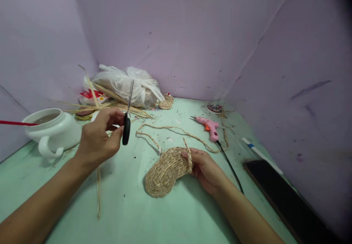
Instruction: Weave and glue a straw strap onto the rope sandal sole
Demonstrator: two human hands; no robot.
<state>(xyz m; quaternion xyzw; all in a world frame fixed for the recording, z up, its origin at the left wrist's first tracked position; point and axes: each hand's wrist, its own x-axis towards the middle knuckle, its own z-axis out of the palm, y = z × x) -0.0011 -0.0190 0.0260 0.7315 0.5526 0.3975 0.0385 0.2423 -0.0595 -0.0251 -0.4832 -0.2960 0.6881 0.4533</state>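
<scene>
My left hand (103, 134) is closed on a pair of scissors (127, 125) with black handles, held above the table with the blades pointing up and away. In my right hand (205, 167) is the right end of a sole-shaped piece of coiled, braided straw (166, 172), gripped at its edge. A short braided strap (188, 154) stands up across that end, by my fingers. From near the sole's far edge, a long thin braided cord (176, 127) loops over the table toward the right. A pink glue gun (209, 126) lies beyond my right hand.
At the left stands a white pot (59, 130) with a red stick in it. Behind are dry straw strips (118, 97), a white plastic bag (129, 84) and a small woven piece (166, 102). A dark flat slab (283, 196) lies at the right. Walls enclose the table.
</scene>
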